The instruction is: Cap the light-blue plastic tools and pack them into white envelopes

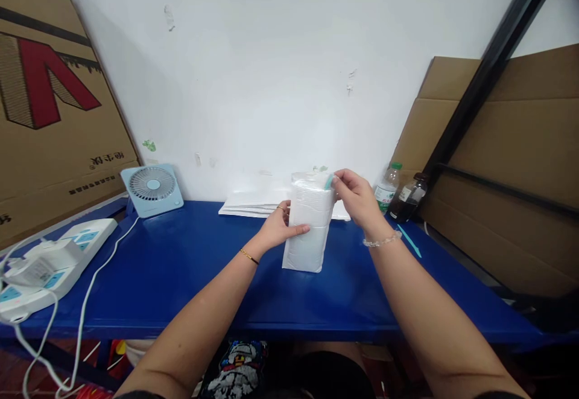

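Note:
A white padded mailer point(307, 224) stands upright, slightly tilted, above the blue table point(181, 284). My left hand point(279, 227) is closed around its left side, thumb across the front and fingers behind. A short piece of teal strip point(329, 181) shows at the mailer's top right corner. My right hand point(357, 197) is there, thumb and forefinger pinched on that strip. Several white padded mailers point(248, 203) lie flat in a stack behind, against the wall, partly hidden by the held one. A loose teal strip point(409, 241) lies on the table at the right.
A light blue fan point(152, 189) and a white power strip point(58, 260) with cables are at the left. A green-capped bottle point(389, 188) and a dark bottle point(409, 198) stand at the back right. Cardboard point(520, 188) flanks the right side; a large box point(58, 103), the left.

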`<state>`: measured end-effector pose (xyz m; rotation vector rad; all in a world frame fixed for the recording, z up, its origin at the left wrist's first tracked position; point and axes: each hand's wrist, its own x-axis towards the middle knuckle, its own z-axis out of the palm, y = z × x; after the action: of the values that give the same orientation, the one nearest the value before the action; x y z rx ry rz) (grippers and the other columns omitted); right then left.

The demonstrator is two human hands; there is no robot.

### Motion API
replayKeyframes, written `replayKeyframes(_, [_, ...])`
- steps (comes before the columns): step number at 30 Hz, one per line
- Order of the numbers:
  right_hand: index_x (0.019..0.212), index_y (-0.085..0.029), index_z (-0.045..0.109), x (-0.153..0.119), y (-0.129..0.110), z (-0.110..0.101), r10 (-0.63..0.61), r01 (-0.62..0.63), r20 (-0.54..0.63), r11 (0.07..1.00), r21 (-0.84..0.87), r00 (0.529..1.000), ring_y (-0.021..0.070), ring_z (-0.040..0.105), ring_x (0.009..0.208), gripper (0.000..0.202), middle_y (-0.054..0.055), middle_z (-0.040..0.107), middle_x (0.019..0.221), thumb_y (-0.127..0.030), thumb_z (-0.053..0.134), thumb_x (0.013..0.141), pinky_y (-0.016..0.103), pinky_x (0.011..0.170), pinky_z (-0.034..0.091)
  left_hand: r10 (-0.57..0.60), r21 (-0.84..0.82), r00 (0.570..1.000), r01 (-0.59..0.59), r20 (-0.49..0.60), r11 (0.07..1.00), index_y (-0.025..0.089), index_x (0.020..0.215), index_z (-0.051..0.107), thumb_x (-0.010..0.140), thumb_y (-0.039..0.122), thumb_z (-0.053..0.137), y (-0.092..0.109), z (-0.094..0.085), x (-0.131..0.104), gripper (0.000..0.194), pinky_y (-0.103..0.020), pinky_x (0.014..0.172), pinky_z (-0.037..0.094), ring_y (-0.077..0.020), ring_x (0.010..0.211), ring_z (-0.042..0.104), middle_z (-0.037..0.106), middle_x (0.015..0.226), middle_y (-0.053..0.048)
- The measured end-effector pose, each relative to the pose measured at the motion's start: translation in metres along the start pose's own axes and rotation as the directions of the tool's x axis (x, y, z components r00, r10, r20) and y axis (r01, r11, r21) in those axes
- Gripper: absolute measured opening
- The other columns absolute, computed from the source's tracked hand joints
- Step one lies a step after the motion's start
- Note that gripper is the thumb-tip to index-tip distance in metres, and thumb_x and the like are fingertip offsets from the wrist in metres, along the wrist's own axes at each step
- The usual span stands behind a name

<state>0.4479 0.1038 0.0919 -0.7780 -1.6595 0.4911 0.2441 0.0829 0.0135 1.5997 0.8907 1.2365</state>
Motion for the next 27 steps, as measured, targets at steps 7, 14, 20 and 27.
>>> replayKeyframes(7, [0.085, -0.018, 0.063, 0.002, 0.002, -0.002, 0.094, -0.093, -0.031, 0.995, 0.045, 0.995, 0.0125, 0.055, 0.062, 0.025, 0.001, 0.061, 0.073, -0.042, 0.055, 0.083, 0.024, 0.052, 0.049, -0.078, -0.240, 0.977, 0.125, 0.197, 0.963, 0.017, 0.121, 0.051, 0.062, 0.029, 0.081, -0.014, 0.011, -0.006, 0.066, -0.043, 0.096, 0.043, -0.0291, 0.115, 0.054, 0.059, 0.123, -0.013])
replayKeyframes(14, [0.085, -0.017, 0.065, -0.001, -0.011, -0.008, 0.070, -0.071, -0.040, 0.997, -0.018, 0.997, 0.0123, 0.056, 0.059, 0.029, 0.000, 0.062, 0.066, -0.045, 0.059, 0.080, 0.024, 0.051, 0.053, -0.103, -0.266, 0.960, 0.174, 0.261, 0.948, 0.016, 0.123, 0.054, 0.061, 0.027, 0.082, -0.022, 0.013, -0.007, 0.068, -0.045, 0.098, 0.041, -0.0304, 0.114, 0.055, 0.060, 0.123, -0.015])
replayKeyframes(20, [0.087, -0.019, 0.065, 0.000, 0.006, -0.005, 0.137, -0.129, -0.040, 0.980, 0.151, 0.990, 0.0133, 0.059, 0.062, 0.031, 0.001, 0.064, 0.073, -0.049, 0.058, 0.080, 0.024, 0.052, 0.052, -0.194, -0.303, 0.949, 0.267, 0.249, 0.915, 0.015, 0.113, 0.063, 0.065, 0.035, 0.079, -0.028, 0.018, -0.010, 0.054, -0.043, 0.097, 0.042, -0.0288, 0.110, 0.058, 0.064, 0.118, -0.014])
replayKeyframes(27, [0.108, -0.023, 0.066, -0.031, 0.025, -0.014, 0.029, -0.114, 0.308, 0.959, 0.260, 0.951, 0.0272, 0.056, 0.109, 0.052, 0.009, 0.064, 0.113, -0.042, 0.079, 0.062, 0.041, 0.094, 0.045, -0.330, -0.381, 0.772, 0.577, 0.543, 0.723, 0.011, 0.092, 0.067, 0.052, 0.038, 0.085, -0.032, -0.009, -0.024, 0.052, -0.028, 0.060, 0.051, -0.0188, 0.064, 0.064, 0.070, 0.078, -0.010])
